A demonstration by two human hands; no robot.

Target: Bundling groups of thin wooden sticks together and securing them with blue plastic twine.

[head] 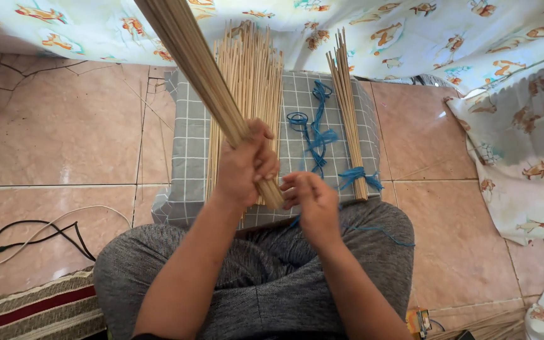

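My left hand (245, 165) grips a thick bundle of thin bamboo sticks (191, 60) near its lower end, the bundle slanting up and away to the top left. My right hand (313, 200) is just beside the bundle's lower tip, fingers pinched around a thin blue string (379, 233) that trails across my right knee. A loose pile of sticks (254, 82) lies on the grey checked cushion (189, 151) behind my hands. To the right on the cushion lies a smaller bundle of sticks (349, 107) tied with blue string at its near end.
More loose blue strings (315, 129) lie on the cushion between the pile and the tied bundle. Patterned cloth (517, 119) hangs at the back and right. Black and white cables (33, 236) cross the tiled floor at left, beside a striped mat (33, 308).
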